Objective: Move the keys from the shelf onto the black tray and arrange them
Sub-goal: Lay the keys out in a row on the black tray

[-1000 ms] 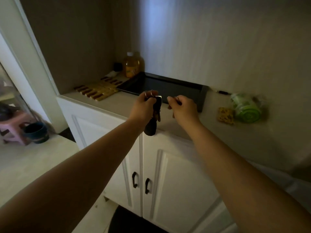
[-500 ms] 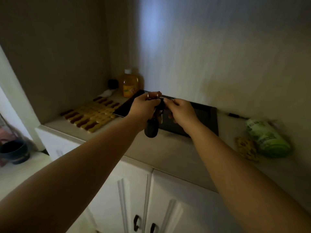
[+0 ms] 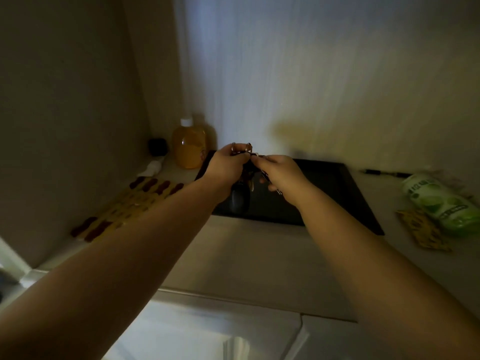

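A bunch of keys [image 3: 241, 197] with a dark oval fob and metal rings hangs from my left hand [image 3: 226, 166], which is closed around its top. My right hand [image 3: 279, 171] pinches part of the same bunch from the right side, with a small metal piece showing under its fingers. Both hands are held just above the left half of the black tray [image 3: 335, 189], which lies on the shelf top against the back wall. The tray's inner surface looks bare where it shows.
An orange bottle [image 3: 189, 146] and a small black box [image 3: 157, 146] stand in the back left corner. A yellow and red slatted mat [image 3: 130, 203] lies at left. A green pack [image 3: 439, 201], a yellow sachet [image 3: 423, 229] and a pen [image 3: 381, 173] lie at right.
Both hands have carried the key bunch forward from the cabinet's front edge to above the tray. The view has tilted up and closer to the shelf.
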